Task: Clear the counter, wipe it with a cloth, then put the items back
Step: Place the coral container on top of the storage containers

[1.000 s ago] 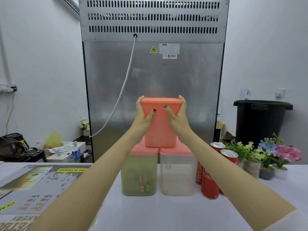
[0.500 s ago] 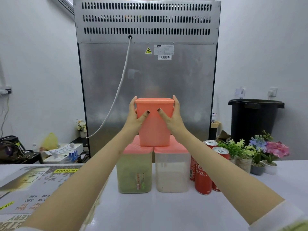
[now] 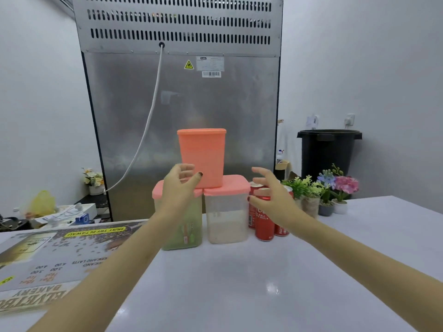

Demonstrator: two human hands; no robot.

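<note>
An orange container (image 3: 202, 155) stands upright on the pink lids of two clear tubs, a greenish one (image 3: 189, 226) and a whitish one (image 3: 226, 216), at the back of the white counter (image 3: 251, 279). My left hand (image 3: 178, 188) hovers in front of the greenish tub, below and left of the orange container, fingers loosely spread and holding nothing. My right hand (image 3: 271, 197) is apart from the container, in front of the red cans (image 3: 263, 224), fingers relaxed and empty.
Small pots of artificial flowers (image 3: 335, 190) stand right of the cans. A printed menu sheet (image 3: 55, 257) lies on the counter's left. Behind the counter rise a steel refrigerator back (image 3: 182, 104) with a white cable, and a black bin (image 3: 328, 152).
Both hands let go of the orange container, which now stands alone on the two tubs. The hands have dropped lower and drawn apart from it.
</note>
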